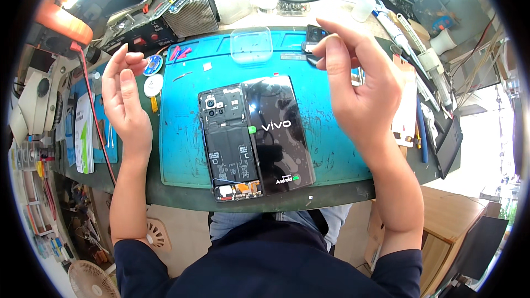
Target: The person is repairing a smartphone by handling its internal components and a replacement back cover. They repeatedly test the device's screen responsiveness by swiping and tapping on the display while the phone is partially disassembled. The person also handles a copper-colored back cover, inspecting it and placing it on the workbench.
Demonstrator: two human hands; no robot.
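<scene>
2 hands, L hand & R hand, raised, grip loose, nothing held. 1 opened phone w/ 1 lit screen alongside, mostly on mat, phone's near end past its edge, over table. 1 clear box beyond; R hand partly hides dark parts. Phone's long axis approx. near–far, cam end away, leaning L.

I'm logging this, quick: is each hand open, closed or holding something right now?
Left hand: open, fingers loosely bent, nothing visibly held.
Right hand: open, fingers loosely bent, nothing visibly held.
</scene>
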